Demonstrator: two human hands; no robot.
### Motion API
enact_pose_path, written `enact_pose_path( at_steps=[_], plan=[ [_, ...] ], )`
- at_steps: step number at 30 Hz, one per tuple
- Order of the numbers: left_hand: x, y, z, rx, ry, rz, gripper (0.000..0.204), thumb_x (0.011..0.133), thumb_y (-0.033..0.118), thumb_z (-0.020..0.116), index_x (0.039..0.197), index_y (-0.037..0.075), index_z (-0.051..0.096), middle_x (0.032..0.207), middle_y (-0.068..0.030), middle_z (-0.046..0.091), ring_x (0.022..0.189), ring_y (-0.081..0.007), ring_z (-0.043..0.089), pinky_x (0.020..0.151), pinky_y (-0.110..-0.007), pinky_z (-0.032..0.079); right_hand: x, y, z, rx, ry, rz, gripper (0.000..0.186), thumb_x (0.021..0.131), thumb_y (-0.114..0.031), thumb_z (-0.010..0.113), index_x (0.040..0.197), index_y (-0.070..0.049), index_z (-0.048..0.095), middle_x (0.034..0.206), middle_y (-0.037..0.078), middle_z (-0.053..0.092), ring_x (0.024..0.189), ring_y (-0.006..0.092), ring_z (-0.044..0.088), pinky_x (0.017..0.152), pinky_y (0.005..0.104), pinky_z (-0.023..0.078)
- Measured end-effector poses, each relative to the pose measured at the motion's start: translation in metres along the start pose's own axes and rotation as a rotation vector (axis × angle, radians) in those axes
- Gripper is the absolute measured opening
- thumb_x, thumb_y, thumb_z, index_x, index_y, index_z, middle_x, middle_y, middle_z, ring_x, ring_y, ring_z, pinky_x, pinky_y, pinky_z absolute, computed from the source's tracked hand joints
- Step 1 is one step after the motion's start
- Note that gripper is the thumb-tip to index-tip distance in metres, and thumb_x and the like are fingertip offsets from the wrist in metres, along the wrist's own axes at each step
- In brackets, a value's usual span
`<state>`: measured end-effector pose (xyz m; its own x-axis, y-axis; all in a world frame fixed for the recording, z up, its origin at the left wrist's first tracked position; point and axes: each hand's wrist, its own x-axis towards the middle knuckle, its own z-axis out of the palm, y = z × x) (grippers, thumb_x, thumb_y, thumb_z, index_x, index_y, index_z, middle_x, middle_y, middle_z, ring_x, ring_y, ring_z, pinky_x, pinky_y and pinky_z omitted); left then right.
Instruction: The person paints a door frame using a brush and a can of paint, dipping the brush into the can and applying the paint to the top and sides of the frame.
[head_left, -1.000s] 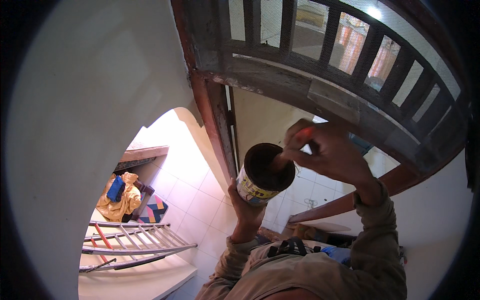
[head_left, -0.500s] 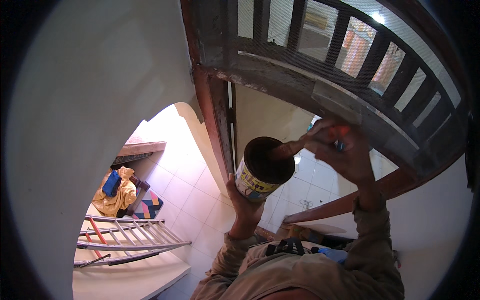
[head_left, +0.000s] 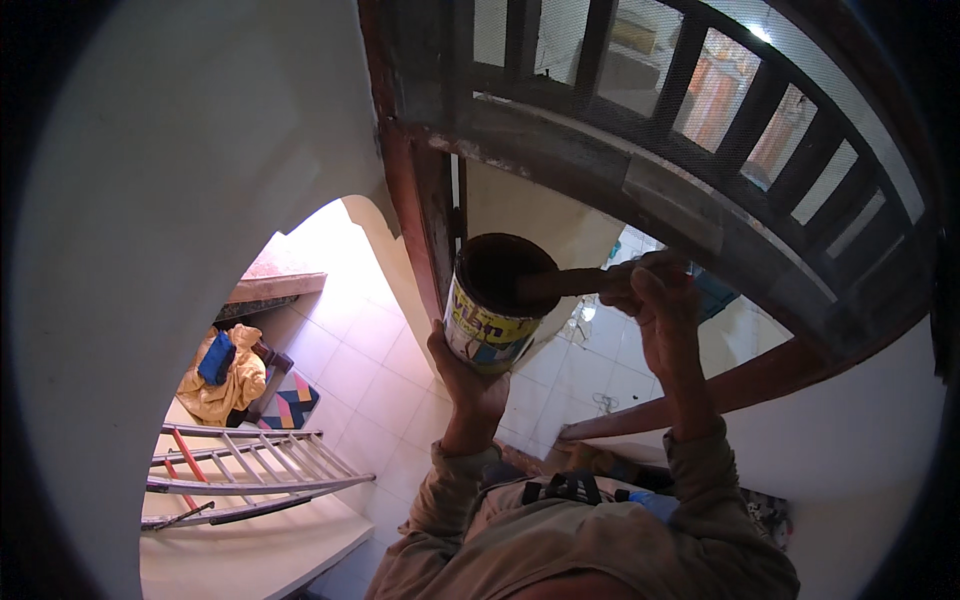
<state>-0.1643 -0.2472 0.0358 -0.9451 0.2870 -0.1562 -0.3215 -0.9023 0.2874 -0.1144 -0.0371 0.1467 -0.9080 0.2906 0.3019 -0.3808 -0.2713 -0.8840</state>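
My left hand [head_left: 472, 398] is closed around the lower part of a paint can [head_left: 487, 322], which has a yellow, white and blue label. The can is tilted, and its dark brown inside shows through the open top. Pinched in my right hand [head_left: 662, 303] is a brown-stained paintbrush [head_left: 580, 283], held nearly level. Its far end reaches into the can's mouth, so the bristles are partly hidden. Above both hands runs a dark wooden door frame beam [head_left: 590, 180], its surface patchy brown and grey.
Over the beam is a barred transom with mesh [head_left: 690, 80]. A reddish-brown door post [head_left: 415, 220] stands left of the can. Farther down lie an aluminium ladder [head_left: 260, 465], a yellow cloth with a blue bundle [head_left: 215, 360], and the white tiled floor [head_left: 370, 370]. A white wall [head_left: 200, 150] fills the left.
The can and my left hand have moved up and to the left. My right hand has come lower and slightly left, and the brush now lies flatter, still reaching into the can.
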Motion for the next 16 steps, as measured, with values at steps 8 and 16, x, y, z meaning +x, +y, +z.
enact_pose_path(
  at_steps=[8,16],
  plan=[
    [0.007,0.003,0.007,-0.011,0.017,0.012,0.060,0.102,0.057,0.037,0.142,0.014,0.054,0.134,-0.0110,0.064,0.121,-0.0370,0.063,0.101,-0.057,0.050,-0.011,0.041,-0.011,0.319,-0.047,0.178,0.029,0.102,-0.019,0.059,0.124,-0.001,0.059,0.114,0.020,0.071,0.103,0.0299,0.074,0.093,0.0430,0.061],
    [0.013,0.002,0.006,-0.016,0.049,0.035,0.062,0.102,0.058,0.035,0.143,0.016,0.052,0.139,-0.0103,0.061,0.124,-0.0368,0.060,0.101,-0.059,0.049,-0.013,0.057,-0.006,0.128,-0.098,-0.090,0.037,0.097,-0.022,0.070,0.128,-0.004,0.060,0.122,0.023,0.068,0.110,0.0399,0.070,0.097,0.0528,0.058]
  ],
)
